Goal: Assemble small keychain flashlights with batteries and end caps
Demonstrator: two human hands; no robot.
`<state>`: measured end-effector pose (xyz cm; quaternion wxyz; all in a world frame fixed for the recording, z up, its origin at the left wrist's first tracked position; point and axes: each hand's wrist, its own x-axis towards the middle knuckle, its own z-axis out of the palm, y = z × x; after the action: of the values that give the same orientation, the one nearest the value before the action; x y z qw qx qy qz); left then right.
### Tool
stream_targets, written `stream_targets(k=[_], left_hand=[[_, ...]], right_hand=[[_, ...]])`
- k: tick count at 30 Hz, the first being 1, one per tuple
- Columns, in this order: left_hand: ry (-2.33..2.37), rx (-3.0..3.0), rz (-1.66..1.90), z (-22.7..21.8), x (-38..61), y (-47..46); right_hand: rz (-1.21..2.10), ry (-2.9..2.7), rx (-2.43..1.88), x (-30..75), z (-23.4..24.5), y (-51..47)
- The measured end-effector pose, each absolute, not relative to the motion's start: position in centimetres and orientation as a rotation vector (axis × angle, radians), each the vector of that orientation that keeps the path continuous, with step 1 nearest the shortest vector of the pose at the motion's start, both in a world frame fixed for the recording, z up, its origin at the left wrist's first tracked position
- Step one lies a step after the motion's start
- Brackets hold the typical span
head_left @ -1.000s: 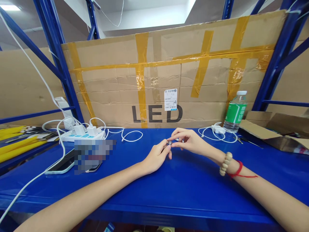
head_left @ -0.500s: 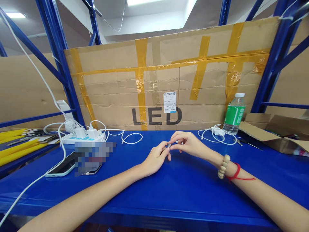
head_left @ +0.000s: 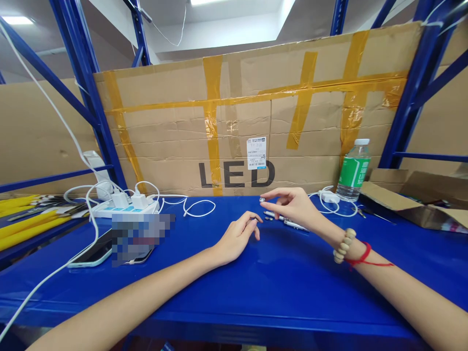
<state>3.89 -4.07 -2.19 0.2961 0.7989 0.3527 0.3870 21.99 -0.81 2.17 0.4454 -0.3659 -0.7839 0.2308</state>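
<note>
My right hand (head_left: 294,206) is raised a little above the blue shelf top (head_left: 278,287), pinching a tiny silvery round part (head_left: 262,199) between thumb and forefinger. My left hand (head_left: 239,235) rests on the shelf just left of it, fingers loosely curled, and whether it holds anything does not show. Under my right hand lie a thin silvery pen-like tool (head_left: 288,223) and one or two small dark round parts (head_left: 269,219).
A taped cardboard sheet marked LED (head_left: 237,122) closes the back. At left are a white power strip with chargers (head_left: 124,204), white cables and phones (head_left: 93,253), plus yellow-handled tools (head_left: 29,219). At right stand a green-labelled water bottle (head_left: 354,170) and an open cardboard box (head_left: 420,200).
My right hand has lifted away from my left hand, up and to the right, taking the tiny silvery part with it. The pen-like tool now shows on the shelf.
</note>
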Motion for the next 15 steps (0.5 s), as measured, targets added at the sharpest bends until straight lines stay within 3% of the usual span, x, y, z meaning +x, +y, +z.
stream_targets(k=[15], left_hand=[[0.946, 2.070, 1.071, -2.5, 4.0, -3.8]], right_hand=[[0.677, -2.105, -0.632, 21.6, 1.1, -0.1]])
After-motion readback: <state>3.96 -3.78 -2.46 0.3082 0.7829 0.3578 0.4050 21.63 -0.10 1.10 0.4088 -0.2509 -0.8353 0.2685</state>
